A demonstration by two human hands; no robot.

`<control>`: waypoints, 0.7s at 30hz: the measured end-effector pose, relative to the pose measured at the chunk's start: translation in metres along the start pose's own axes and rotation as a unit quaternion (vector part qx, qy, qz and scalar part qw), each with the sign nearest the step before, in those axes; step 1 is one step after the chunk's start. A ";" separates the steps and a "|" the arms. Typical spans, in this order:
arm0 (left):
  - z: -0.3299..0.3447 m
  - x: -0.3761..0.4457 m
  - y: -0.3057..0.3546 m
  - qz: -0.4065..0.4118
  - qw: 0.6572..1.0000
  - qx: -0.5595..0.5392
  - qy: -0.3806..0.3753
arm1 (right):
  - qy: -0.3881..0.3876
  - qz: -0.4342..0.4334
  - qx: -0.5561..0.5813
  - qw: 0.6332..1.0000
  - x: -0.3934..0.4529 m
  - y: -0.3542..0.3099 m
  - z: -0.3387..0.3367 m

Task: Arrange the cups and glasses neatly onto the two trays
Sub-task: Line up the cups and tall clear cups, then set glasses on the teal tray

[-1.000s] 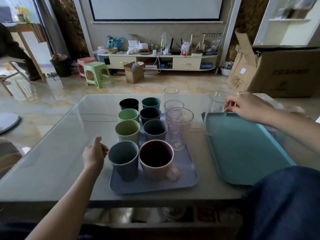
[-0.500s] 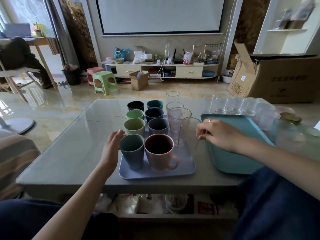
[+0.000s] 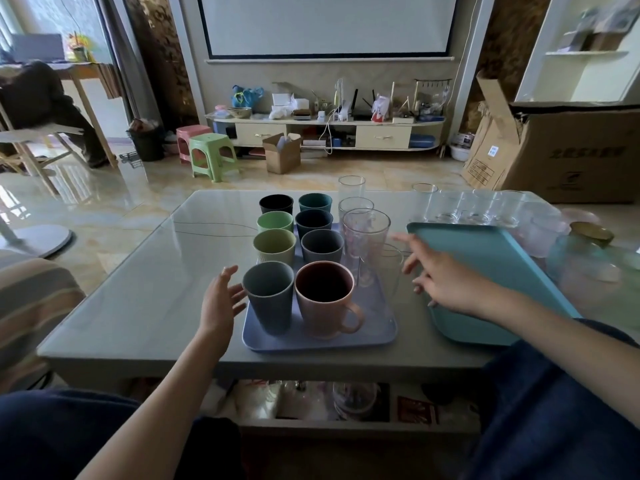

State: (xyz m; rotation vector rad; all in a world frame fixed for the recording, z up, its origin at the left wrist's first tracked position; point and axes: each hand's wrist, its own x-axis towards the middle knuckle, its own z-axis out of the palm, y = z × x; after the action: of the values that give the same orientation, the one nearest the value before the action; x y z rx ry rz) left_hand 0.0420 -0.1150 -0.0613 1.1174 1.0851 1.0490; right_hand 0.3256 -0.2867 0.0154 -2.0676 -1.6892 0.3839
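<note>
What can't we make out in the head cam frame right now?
Head view only:
- Row of clear glasses behind the teal tray: transparent and overlapping, so the count is unclear.
- Clear glass at the lavender tray's right edge: outline faint; on or off the tray is uncertain.
- Pale items at far right: blurred, cut by the frame edge.
- Items on the shelf under the table: dim, partly hidden by the tabletop.
</note>
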 end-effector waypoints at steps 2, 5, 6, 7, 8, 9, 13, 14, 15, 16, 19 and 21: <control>-0.013 0.007 -0.013 0.017 0.993 0.113 0.027 | 0.069 0.057 0.090 0.992 -0.010 0.009 0.003; -0.023 0.009 -0.031 0.008 0.963 0.268 0.010 | 0.039 0.176 0.170 0.969 -0.025 0.025 0.029; -0.023 0.008 -0.036 0.009 0.949 0.316 -0.017 | 0.002 0.212 0.185 0.960 -0.027 0.028 0.042; -0.021 0.007 -0.040 0.013 0.932 0.359 -0.048 | -0.027 0.239 0.192 0.952 -0.028 0.030 0.055; -0.020 0.006 -0.043 0.014 0.920 0.386 -0.071 | -0.048 0.254 0.194 0.946 -0.027 0.030 0.065; -0.020 0.005 -0.044 0.010 0.914 0.396 -0.084 | -0.060 0.260 0.197 0.943 -0.025 0.029 0.075; -0.023 0.008 -0.048 0.013 0.906 0.410 -0.103 | -0.086 0.263 0.187 0.943 -0.011 0.022 0.094; -0.023 0.009 -0.048 0.018 0.902 0.419 -0.104 | -0.083 0.261 0.181 0.945 -0.009 0.021 0.095; -0.023 0.009 -0.049 0.023 0.894 0.435 -0.103 | -0.075 0.260 0.180 0.946 -0.007 0.020 0.096; -0.023 0.009 -0.049 0.025 0.884 0.455 -0.104 | -0.063 0.261 0.186 0.945 -0.005 0.021 0.097; -0.023 0.015 -0.049 0.031 0.863 0.490 -0.116 | -0.034 0.268 0.194 0.943 0.000 0.022 0.102; -0.023 0.022 -0.046 0.033 0.857 0.500 -0.117 | -0.028 0.268 0.203 0.941 0.004 0.022 0.106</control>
State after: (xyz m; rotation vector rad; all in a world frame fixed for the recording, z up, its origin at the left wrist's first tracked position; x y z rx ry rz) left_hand 0.0266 -0.0959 -0.1118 2.0521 1.4304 0.3087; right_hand 0.2944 -0.2694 -0.0869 -2.1692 -0.9332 0.8871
